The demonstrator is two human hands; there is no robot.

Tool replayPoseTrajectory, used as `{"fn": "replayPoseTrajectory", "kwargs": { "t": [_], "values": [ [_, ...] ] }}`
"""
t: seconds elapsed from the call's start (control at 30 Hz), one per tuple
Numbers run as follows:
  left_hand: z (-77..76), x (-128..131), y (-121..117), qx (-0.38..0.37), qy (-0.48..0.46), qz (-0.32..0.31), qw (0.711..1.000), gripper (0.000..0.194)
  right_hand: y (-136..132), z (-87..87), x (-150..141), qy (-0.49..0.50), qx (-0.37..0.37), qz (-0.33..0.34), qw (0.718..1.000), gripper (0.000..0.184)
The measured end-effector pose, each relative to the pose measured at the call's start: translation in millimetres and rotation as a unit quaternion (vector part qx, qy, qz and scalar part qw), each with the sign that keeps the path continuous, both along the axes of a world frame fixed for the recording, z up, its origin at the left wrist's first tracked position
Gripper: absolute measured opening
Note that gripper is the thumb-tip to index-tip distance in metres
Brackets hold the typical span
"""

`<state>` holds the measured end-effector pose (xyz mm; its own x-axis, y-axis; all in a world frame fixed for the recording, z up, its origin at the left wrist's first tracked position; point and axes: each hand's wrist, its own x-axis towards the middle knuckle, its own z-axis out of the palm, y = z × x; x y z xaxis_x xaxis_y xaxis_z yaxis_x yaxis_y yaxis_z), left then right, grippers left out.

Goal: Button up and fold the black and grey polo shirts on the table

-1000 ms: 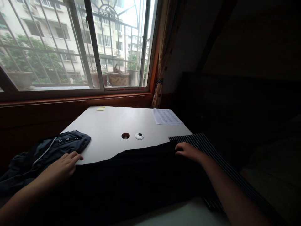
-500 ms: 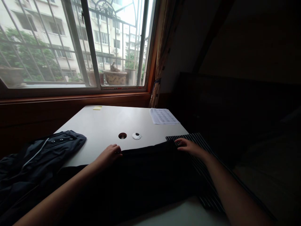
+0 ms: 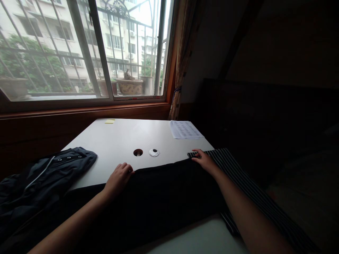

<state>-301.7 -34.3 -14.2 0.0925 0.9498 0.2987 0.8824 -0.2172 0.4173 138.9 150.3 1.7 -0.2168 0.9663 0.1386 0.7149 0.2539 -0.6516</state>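
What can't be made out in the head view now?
All head view:
- Left hand, thumb: behind its fingers
- Broad black cloth, folds: lost in shadow
- Black-and-white striped cloth, part: under black cloth
- Dark grey eyeleted garment, far left: cut by picture edge
- White printed paper, text: too small

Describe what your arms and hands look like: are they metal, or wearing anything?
Nothing metal: these are a person's. The left hand and right hand are ungloved, with ordinary human fingers. The left forearm and right forearm show no sleeves, watch, cables or markings.
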Motion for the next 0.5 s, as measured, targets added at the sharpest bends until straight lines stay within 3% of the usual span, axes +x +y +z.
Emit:
{"fn": "replayPoseTrajectory", "kwargs": {
  "t": [0.3, 0.5],
  "values": [
    [1.8, 1, -2, 0.008, 0.034, 0.004, 0.999, 0.022, -18, -4.9, 4, -0.043, 0.043, -0.037, 0.997, 0.052],
    [27.4, 10, -15, 0.033, 0.066, -0.049, 0.996, 0.027, -48, 1.3, 22, -0.090, -0.032, -0.043, 0.994, 0.046]
  ]
}}
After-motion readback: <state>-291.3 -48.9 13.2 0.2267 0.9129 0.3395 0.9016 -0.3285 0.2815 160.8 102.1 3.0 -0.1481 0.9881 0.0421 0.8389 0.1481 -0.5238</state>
